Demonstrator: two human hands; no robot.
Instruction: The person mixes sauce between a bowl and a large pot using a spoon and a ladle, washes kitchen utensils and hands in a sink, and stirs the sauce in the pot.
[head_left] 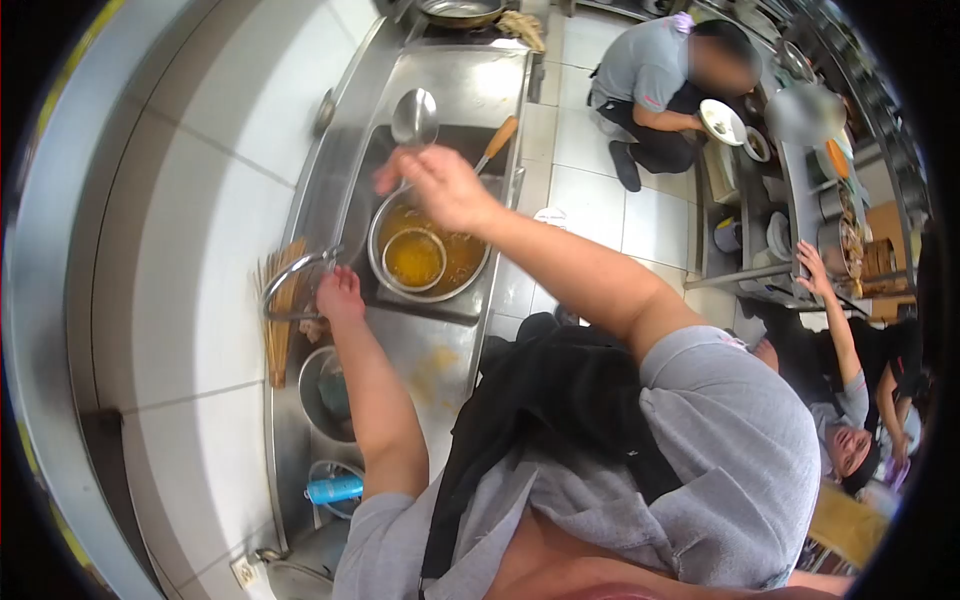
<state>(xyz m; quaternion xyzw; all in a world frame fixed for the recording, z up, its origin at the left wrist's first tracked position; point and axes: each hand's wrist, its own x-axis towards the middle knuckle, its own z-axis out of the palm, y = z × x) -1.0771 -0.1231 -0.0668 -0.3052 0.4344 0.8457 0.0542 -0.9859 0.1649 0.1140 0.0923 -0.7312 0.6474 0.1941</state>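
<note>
My right hand (440,185) is over the sink, its fingers bent and slightly blurred around the thin handle of a metal ladle (414,115). The ladle's round bowl points toward the far counter. Below the hand, a steel pot (378,240) sits in the sink with yellowish liquid, and a smaller round bowl (414,258) stands inside it. A wooden-handled utensil (497,143) leans at the pot's far side. My left hand (342,295) is beside the curved metal faucet (275,290), fingers loosely apart; whether they touch it I cannot tell.
A bamboo brush (276,345) stands against the wall behind the faucet. Nearer me are a steel bowl (325,395) and a blue object (335,488). A pan (460,12) is at the far end. To the right, a person (650,90) crouches with a white plate (722,122) by shelves; more people are behind.
</note>
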